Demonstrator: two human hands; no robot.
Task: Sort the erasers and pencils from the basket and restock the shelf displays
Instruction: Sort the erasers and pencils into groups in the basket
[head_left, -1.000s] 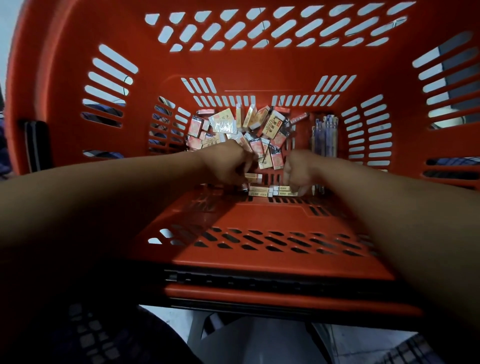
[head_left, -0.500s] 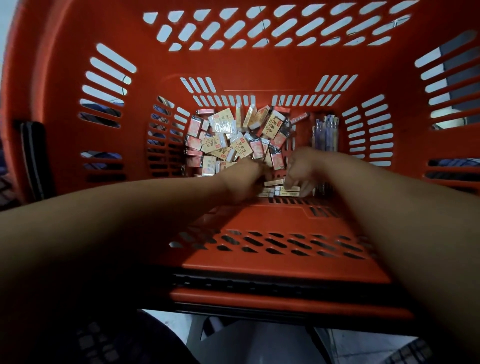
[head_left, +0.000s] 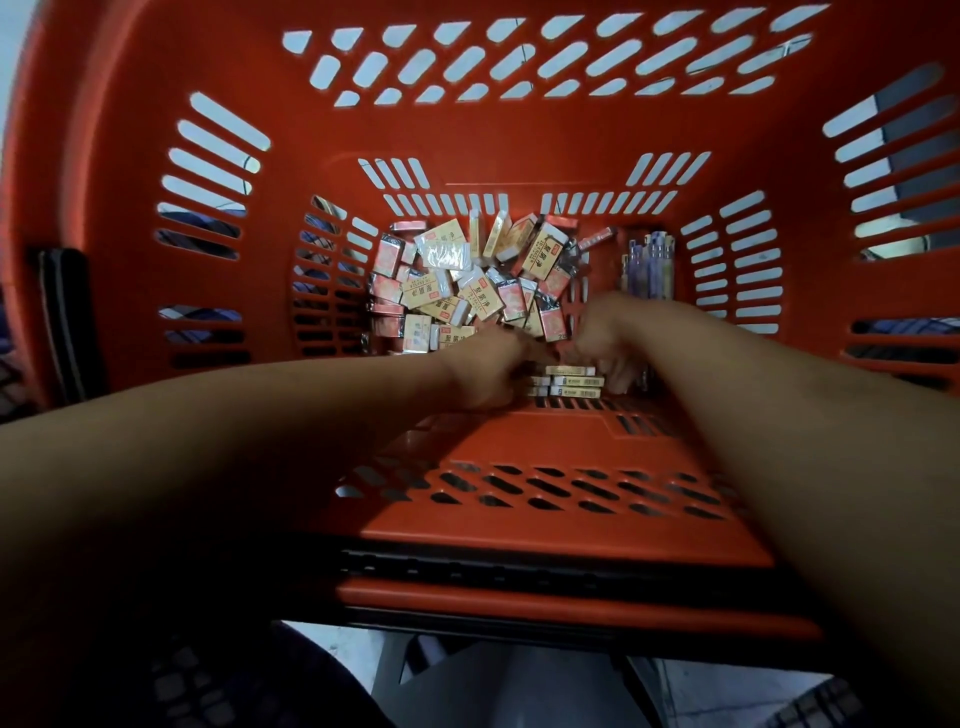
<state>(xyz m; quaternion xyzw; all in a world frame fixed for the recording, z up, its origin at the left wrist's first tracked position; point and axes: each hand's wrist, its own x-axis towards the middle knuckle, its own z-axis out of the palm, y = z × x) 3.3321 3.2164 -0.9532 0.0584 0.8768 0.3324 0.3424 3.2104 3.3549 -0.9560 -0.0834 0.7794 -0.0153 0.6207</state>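
A red plastic basket (head_left: 519, 130) with slotted walls fills the view, and both bare forearms reach down into it. On its floor, toward the far wall, lies a loose pile of boxed erasers (head_left: 467, 280). Their sleeves are cream-yellow or red, and many are wrapped in shiny film. The yellow sleeves carry a column of red Chinese characters and a small red logo, but the print is too small and blurred to read.

At the near edge of the pile, between the 2 hands, sits a neat stack of erasers (head_left: 571, 382), about 3 layers high. Its long sides face the camera and show barcodes.

The left hand (head_left: 483, 369) is curled with its knuckles up and touches the left end of the stack; whether it grips an eraser cannot be told. The right hand (head_left: 608, 338) arches over the right end with its fingers (head_left: 621, 379) bent down beside the stack; whether they pinch it cannot be told either.

A bundle of purple-blue pencils (head_left: 649, 262) lies along the basket's right side, apart from the pile. A black handle (head_left: 62, 322) hangs on the left wall.
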